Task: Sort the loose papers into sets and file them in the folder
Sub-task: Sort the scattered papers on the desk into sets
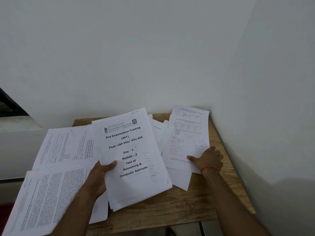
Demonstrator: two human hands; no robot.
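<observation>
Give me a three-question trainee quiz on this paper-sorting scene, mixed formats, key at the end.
1. True or false: the left hand holds nothing.
2. Which module number is printed on the cover page of the held stack? A) 1 B) 2 C) 4
3. Fill the gap: the right hand pinches a scribbled-on sheet lying to the ___ of that stack.
Key: 1 false, it grips the stack; 2 B; 3 right.

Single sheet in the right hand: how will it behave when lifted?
Probably floppy: the printed sheet looks like one thin page, pinched by the right hand near one edge. Likely light, and apt to slide on the loose papers beneath.
</observation>
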